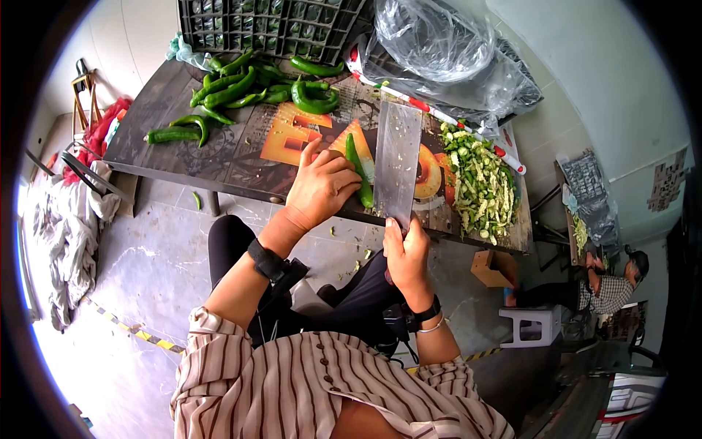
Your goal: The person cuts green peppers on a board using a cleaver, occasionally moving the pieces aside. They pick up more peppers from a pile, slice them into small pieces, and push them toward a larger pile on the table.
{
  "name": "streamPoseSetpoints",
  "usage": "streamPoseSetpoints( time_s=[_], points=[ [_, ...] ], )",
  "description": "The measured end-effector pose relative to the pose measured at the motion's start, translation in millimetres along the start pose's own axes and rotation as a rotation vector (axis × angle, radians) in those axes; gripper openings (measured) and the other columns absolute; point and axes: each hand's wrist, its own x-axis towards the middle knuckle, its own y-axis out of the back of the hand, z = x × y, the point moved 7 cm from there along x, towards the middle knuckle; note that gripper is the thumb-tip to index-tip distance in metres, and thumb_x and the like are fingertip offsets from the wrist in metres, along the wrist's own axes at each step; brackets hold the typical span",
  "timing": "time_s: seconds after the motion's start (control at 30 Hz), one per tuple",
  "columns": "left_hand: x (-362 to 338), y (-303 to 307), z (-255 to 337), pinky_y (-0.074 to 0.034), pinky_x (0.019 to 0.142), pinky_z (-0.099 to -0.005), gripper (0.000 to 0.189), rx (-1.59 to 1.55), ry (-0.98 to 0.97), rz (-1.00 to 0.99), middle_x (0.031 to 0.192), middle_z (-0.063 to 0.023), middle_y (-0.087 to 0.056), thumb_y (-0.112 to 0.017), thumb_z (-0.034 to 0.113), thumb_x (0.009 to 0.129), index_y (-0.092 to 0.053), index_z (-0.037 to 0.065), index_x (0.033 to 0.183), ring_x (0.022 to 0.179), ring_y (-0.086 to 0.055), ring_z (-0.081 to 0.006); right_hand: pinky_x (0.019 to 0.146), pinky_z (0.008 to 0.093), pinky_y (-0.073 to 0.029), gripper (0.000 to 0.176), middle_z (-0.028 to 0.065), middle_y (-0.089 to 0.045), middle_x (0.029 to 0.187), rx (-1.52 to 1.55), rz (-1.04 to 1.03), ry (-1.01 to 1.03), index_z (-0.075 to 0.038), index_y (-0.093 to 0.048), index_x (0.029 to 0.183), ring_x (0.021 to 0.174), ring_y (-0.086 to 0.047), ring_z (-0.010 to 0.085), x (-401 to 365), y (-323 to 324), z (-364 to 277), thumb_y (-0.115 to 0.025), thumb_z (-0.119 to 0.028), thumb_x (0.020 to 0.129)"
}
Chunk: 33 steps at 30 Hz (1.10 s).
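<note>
My right hand point(406, 256) grips the handle of a cleaver point(398, 157), its broad blade held over the front part of the table point(248, 161). Just left of the blade lies a long green chili pepper point(355, 157). The curled fingers of my left hand point(322, 183) press against this pepper from the left, its lower end close to the table edge. A heap of chopped green pepper point(479, 183) lies right of the cleaver. Several whole green peppers point(234, 88) are piled toward the back left, with a curved one point(179, 132) nearer the left end.
Behind the peppers stands a black plastic crate point(263, 25). Clear plastic bags point(439, 44) sit at the back right, beside a red-and-white strip point(409, 99). A cardboard box point(493, 268) and a grey stool point(530, 327) stand right of me. Another person point(610, 289) sits farther right.
</note>
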Motion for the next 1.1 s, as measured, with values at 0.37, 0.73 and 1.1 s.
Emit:
streamPoseSetpoints(
  time_s=[0.37, 0.73, 1.1],
  points=[
    [-1, -1, -1, -0.025, 0.11, -0.0451, 0.008, -0.003, 0.004, 0.01, 0.084, 0.0052, -0.062, -0.073, 0.018, 0.073, -0.07, 0.015, 0.079, 0.094, -0.057, -0.0139, 0.052, 0.0345, -0.044, 0.015, 0.0131, -0.055, 0.064, -0.041, -0.01, 0.0, 0.002, -0.05, 0.089, 0.054, -0.056, 0.0244, 0, -3, -8, -0.054, -0.012, 0.093],
    [-1, -2, -2, -0.024, 0.11, -0.0453, 0.006, 0.003, 0.015, 0.001, 0.083, 0.0061, -0.062, -0.072, 0.018, 0.073, -0.069, 0.016, 0.077, 0.091, -0.057, -0.0132, 0.051, 0.0374, -0.044, 0.016, 0.016, -0.055, 0.062, -0.084, -0.022, -0.03, 0.001, -0.048, 0.087, 0.053, -0.056, 0.0288, 0, -4, -10, -0.054, -0.012, 0.093],
    [-1, -3, -3, -0.024, 0.11, -0.045, 0.005, 0.011, 0.021, -0.005, 0.082, 0.0059, -0.062, -0.072, 0.018, 0.073, -0.069, 0.016, 0.076, 0.091, -0.057, -0.0131, 0.053, 0.0395, -0.045, 0.014, 0.0196, -0.057, 0.067, -0.148, -0.024, 0.01, 0.002, -0.049, 0.091, 0.059, -0.058, 0.0361, -3, -2, -12, -0.055, -0.01, 0.092]
  ],
)
